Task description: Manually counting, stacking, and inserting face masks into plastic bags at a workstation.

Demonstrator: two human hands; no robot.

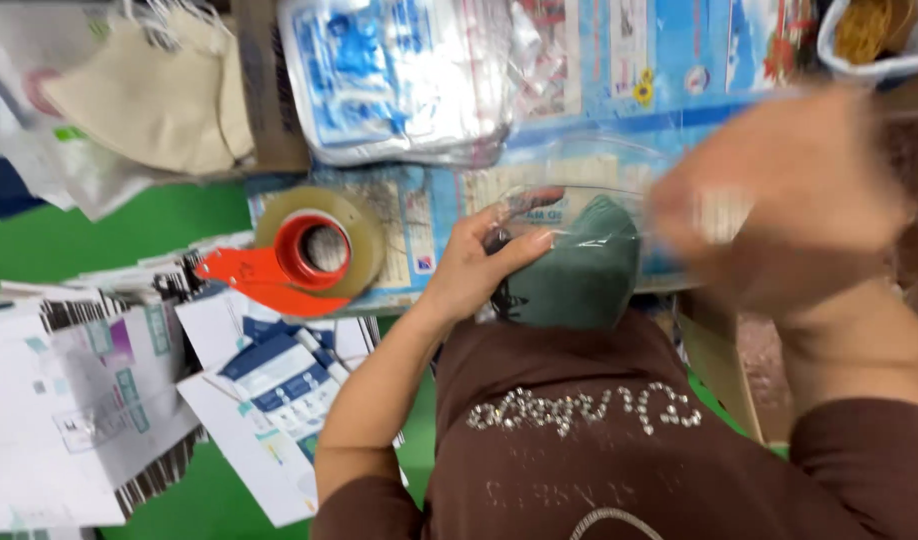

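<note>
One view only, from a camera worn on the person's head, tilted steeply down over their own chest and forearms. It faces forward across the green table (89,235), whose far edge, piled with packets, runs along the top of the frame. It sits close: the brown shirt (579,440) fills the bottom, and the right hand (789,190) is near enough to blur. No second view shares the scene
</note>
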